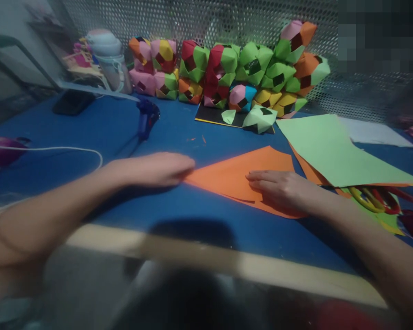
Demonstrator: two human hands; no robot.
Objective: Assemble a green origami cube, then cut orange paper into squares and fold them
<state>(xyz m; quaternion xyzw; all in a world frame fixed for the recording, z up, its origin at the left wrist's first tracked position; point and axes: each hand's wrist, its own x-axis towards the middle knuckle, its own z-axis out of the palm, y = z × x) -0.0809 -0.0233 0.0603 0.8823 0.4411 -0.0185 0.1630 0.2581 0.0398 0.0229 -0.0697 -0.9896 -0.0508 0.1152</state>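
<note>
A folded sheet of orange paper (227, 176) lies on the blue table, narrowing to a point at its left end. At that point, the fingers of my left hand (165, 168) are pressed together on the paper's tip, slightly blurred. My right hand (278, 187) lies flat across the wide right part of the sheet, its fingers stretched out to the left. Loose folded layers show along the paper's lower edge.
Behind stand stacked colourful paper shapes (223, 59) against a perforated metal panel. A blue glue gun (146, 117) and a bottle (106, 55) are at back left. Green sheets (344, 151) overlap scissors (368, 199) on the right. A white cord (72, 148) crosses the left side.
</note>
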